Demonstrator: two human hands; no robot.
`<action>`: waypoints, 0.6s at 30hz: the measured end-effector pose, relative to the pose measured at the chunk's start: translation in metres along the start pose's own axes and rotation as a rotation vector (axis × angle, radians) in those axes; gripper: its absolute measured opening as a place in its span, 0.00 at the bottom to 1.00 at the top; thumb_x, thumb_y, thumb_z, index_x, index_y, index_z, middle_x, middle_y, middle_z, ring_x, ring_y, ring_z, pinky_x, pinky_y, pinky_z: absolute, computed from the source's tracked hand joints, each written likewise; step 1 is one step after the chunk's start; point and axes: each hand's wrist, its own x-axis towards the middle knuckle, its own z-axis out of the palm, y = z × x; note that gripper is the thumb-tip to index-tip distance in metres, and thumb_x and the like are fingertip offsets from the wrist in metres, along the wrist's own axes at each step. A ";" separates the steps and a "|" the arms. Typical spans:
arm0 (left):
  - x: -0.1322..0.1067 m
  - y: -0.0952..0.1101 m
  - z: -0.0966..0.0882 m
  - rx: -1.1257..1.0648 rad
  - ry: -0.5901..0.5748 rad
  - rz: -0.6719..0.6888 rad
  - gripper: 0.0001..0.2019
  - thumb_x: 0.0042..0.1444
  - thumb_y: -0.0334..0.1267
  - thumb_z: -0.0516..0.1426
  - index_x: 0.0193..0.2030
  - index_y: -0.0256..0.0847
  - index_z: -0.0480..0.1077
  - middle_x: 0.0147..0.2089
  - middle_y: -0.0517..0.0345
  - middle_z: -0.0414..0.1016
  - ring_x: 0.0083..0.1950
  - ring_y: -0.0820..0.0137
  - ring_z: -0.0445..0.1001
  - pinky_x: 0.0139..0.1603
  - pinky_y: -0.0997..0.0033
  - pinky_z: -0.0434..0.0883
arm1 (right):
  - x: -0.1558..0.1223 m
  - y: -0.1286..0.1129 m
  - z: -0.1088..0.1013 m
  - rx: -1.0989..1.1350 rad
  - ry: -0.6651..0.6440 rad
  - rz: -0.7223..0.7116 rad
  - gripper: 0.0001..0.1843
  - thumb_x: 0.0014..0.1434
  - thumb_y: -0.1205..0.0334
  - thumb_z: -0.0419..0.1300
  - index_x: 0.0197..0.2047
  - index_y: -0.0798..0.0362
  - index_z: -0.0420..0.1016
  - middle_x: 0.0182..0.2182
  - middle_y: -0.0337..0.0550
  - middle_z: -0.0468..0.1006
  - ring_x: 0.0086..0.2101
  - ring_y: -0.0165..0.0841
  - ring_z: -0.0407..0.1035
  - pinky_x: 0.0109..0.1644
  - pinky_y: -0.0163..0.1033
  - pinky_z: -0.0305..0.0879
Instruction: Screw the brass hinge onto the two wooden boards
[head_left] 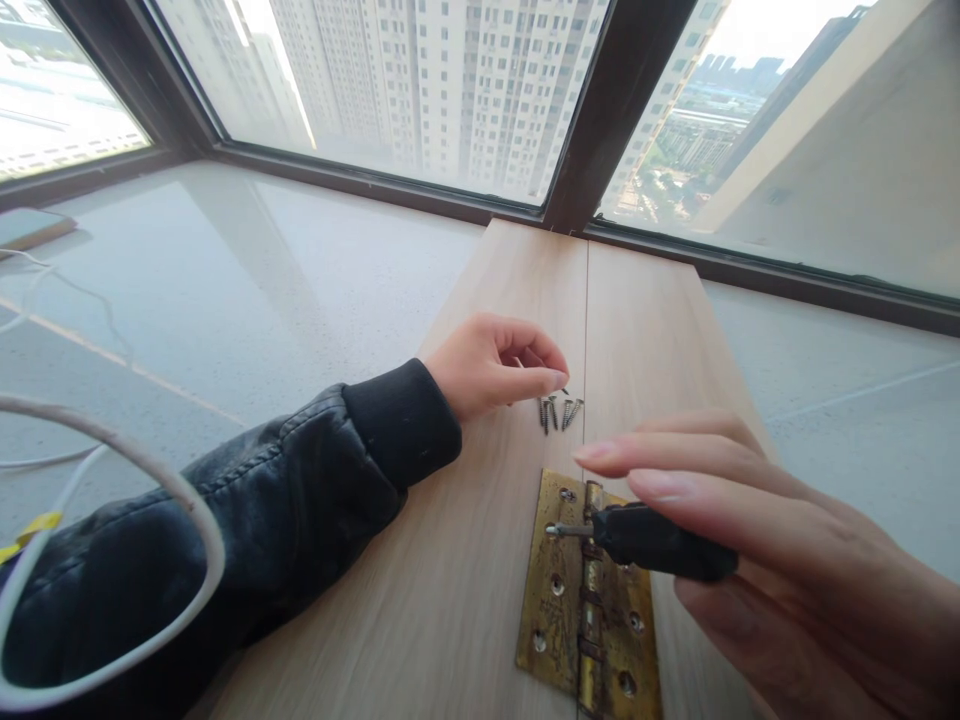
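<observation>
My left hand, in a black sleeve, is closed in a pinch just above several loose screws on the wooden boards. The dark end of a small screw shows at its fingertips. My right hand grips a screwdriver by its short black handle between thumb and fingers. Its metal shaft points left across a worn brass hinge. The hinge lies open flat over the seam between two boards. A screw head sits in its top left hole; other holes show bare.
The pale wooden boards lie on a white speckled sill, reaching the dark window frame. A white cable loops across the left foreground, over my sleeve. A flat object rests at the far left.
</observation>
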 end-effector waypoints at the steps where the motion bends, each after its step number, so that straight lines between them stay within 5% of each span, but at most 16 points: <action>1: 0.000 0.000 0.000 0.003 -0.002 0.003 0.06 0.49 0.34 0.62 0.32 0.32 0.73 0.26 0.59 0.72 0.26 0.78 0.65 0.26 0.77 0.62 | 0.000 -0.001 0.000 0.020 0.003 0.012 0.15 0.69 0.53 0.53 0.57 0.38 0.69 0.47 0.39 0.76 0.51 0.39 0.70 0.53 0.46 0.71; 6: 0.000 0.001 0.001 0.007 0.000 -0.019 0.05 0.49 0.33 0.62 0.32 0.32 0.73 0.26 0.60 0.72 0.25 0.79 0.65 0.25 0.78 0.62 | 0.004 -0.006 0.004 0.117 0.109 0.084 0.10 0.63 0.49 0.60 0.46 0.38 0.76 0.33 0.38 0.79 0.38 0.38 0.74 0.39 0.44 0.75; 13: 0.001 0.001 0.001 -0.009 0.001 -0.034 0.05 0.49 0.33 0.62 0.32 0.33 0.73 0.25 0.61 0.71 0.24 0.79 0.65 0.24 0.79 0.62 | 0.003 -0.003 0.005 0.084 0.182 0.146 0.15 0.55 0.55 0.69 0.46 0.42 0.77 0.35 0.40 0.79 0.39 0.40 0.74 0.49 0.48 0.72; 18: 0.001 -0.001 0.001 -0.008 -0.001 -0.022 0.06 0.48 0.34 0.62 0.32 0.33 0.73 0.26 0.59 0.72 0.25 0.78 0.66 0.25 0.77 0.62 | 0.008 -0.001 0.003 0.135 0.081 0.026 0.15 0.62 0.49 0.62 0.51 0.41 0.75 0.35 0.39 0.79 0.40 0.37 0.74 0.43 0.44 0.74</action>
